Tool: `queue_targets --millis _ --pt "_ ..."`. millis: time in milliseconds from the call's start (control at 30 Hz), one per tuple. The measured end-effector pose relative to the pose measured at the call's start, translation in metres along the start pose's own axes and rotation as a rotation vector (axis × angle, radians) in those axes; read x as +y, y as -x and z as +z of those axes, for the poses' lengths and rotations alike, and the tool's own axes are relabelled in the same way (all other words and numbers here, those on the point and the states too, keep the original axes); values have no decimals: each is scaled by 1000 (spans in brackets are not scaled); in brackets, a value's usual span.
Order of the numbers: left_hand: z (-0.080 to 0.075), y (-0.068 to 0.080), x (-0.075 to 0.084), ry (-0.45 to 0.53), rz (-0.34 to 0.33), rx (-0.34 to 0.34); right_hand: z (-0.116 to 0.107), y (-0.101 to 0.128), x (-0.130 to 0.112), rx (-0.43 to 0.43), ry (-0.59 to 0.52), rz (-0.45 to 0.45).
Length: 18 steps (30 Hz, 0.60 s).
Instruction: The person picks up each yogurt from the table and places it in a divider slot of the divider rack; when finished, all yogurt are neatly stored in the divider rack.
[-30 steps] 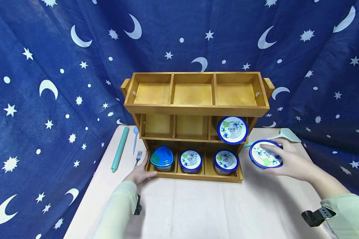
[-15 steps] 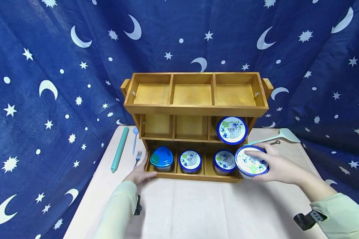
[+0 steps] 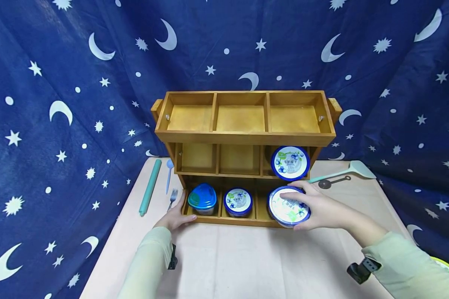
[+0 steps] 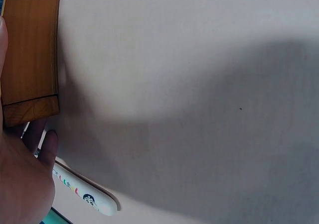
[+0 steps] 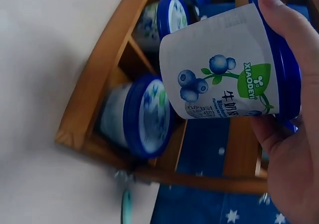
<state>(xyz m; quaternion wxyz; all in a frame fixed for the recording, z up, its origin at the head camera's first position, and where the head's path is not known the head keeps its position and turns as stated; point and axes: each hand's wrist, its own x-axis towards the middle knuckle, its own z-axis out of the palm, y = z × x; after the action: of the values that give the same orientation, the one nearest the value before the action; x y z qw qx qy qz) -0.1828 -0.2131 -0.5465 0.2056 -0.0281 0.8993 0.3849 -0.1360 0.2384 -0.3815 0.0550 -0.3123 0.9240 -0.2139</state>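
My right hand (image 3: 321, 206) grips a white tub (image 5: 219, 69) with blueberry print by its blue lid. In the head view this tub overlaps the bottom right compartment; the right wrist view shows it raised off another blueberry tub (image 5: 144, 117) standing there. At the bottom left corner of the three-tier wooden shelf (image 3: 247, 138), my left hand (image 3: 174, 216) holds the frame, thumb over the front edge, fingers along the side. A tub with a rounded blue lid (image 3: 202, 197) sits in the bottom left compartment, a blueberry tub (image 3: 238, 202) in the middle one. Another tub (image 3: 290, 162) fills the middle tier's right compartment.
Left of the shelf lie a teal stick (image 3: 150, 187), a blue spoon (image 3: 168, 176) and a fork (image 3: 173, 198). To its right are a pale green spatula (image 3: 355, 168) and a dark measuring spoon (image 3: 325, 184). A starry blue curtain (image 3: 224, 45) hangs behind.
My right hand has carried the tub leftward, from beside the shelf to over the bottom right compartment, uncovering the dark spoon. The left hand has stayed at the shelf's corner.
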Motion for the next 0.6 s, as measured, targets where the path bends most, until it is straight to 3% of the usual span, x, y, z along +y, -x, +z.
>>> queue_targets --millis 400,600 --pt "2 -1 1 58 -24 -1 6 -30 -33 5 -58 -100" --pt "1 0 1 15 -13 4 4 -46 -45 78 -35 -161"
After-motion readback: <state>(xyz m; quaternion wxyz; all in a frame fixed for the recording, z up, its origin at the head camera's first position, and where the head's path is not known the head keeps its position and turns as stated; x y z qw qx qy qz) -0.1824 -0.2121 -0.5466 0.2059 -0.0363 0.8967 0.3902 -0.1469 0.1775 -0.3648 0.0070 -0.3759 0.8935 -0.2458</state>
